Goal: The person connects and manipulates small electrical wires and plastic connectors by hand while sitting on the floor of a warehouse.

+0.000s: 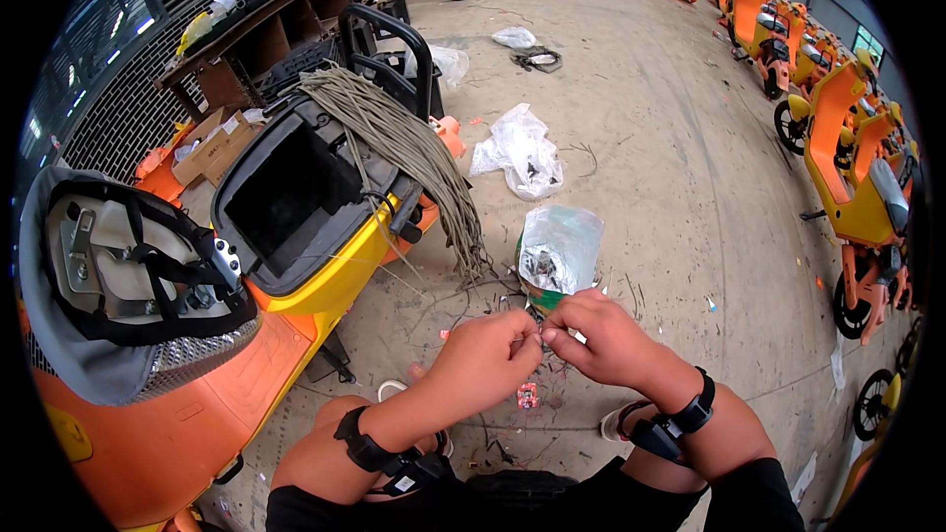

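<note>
My left hand (498,350) and my right hand (596,337) meet in front of me, fingertips pinched close together. What they pinch is too small to make out. Just beyond my right hand stands an open bag (576,232), white and silvery inside with green on its lower side. To the left is an orange and yellow electric scooter (340,281) whose seat (192,369) is tipped up, baring a black storage bin (296,192). A thick bundle of grey-green wires (394,138) drapes over the scooter's rear and hangs down toward the floor.
Crumpled white plastic bags (522,153) and wire scraps lie on the concrete floor. A small red item (528,396) rests between my feet. Rows of orange scooters (847,167) line the right side. Behind the near scooter are cardboard boxes (212,148) and a brown shelf unit (261,44).
</note>
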Available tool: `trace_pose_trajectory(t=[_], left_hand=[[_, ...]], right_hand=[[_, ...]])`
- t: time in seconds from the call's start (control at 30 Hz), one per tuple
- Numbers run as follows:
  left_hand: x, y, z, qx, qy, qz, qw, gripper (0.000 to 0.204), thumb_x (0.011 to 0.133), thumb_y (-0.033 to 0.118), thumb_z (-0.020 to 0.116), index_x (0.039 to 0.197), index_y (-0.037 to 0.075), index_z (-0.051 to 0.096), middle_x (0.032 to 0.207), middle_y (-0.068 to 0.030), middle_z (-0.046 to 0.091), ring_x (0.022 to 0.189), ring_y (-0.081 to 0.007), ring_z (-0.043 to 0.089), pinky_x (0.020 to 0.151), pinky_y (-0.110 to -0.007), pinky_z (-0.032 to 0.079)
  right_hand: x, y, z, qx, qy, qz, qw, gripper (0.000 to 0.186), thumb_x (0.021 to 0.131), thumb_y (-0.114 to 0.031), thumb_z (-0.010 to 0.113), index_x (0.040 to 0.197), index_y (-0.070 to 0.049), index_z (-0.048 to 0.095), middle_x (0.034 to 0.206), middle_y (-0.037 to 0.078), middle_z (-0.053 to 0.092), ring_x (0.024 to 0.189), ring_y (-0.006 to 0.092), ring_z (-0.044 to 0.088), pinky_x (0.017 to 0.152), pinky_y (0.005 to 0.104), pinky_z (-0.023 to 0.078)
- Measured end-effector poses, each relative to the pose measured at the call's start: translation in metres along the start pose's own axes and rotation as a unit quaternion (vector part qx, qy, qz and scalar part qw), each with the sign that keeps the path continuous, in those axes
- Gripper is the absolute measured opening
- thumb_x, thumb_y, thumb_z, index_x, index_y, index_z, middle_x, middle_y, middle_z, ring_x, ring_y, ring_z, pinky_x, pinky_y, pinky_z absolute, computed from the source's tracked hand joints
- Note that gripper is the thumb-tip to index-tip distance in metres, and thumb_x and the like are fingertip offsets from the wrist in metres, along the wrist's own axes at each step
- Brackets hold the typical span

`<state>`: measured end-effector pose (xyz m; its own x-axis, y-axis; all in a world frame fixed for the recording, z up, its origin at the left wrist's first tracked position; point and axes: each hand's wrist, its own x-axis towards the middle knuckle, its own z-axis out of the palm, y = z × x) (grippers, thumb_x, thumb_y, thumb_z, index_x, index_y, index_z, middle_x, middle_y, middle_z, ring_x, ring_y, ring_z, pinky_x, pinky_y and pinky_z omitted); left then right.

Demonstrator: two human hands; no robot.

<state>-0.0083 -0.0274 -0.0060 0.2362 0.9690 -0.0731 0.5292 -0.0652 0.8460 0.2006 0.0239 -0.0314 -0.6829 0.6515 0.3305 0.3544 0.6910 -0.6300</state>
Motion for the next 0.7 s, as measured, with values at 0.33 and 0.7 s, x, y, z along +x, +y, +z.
trace_pose_trajectory(t=[0.33,0.7], left_hand=[[-0.002,-0.004,0.011,0.137,0.063,0.155,0.976,0.012,0.089,0.017,0.066,0.094,0.005,0.067,0.084,-0.0141,0.067,0.072,-0.0357,0.066,0.063,-0.045,0.052],[0.003,0.0,0.0,-0.004,0.027,-0.02,0.999,0.014,0.093,0.016,0.064,0.095,0.003,0.067,0.072,-0.0045,0.062,0.062,-0.0118,0.057,0.055,-0.03,0.044]], right_hand=[[-0.001,-0.002,0.0,0.296,-0.09,0.254,0.917,0.02,0.098,-0.011,0.056,0.089,0.003,0.066,0.077,0.008,0.07,0.066,0.0182,0.066,0.069,0.0328,0.053],[-0.001,-0.001,0.0,0.09,-0.011,0.062,0.994,0.012,0.092,-0.013,0.073,0.099,-0.007,0.066,0.094,0.006,0.066,0.09,0.0238,0.065,0.08,0.0356,0.05]])
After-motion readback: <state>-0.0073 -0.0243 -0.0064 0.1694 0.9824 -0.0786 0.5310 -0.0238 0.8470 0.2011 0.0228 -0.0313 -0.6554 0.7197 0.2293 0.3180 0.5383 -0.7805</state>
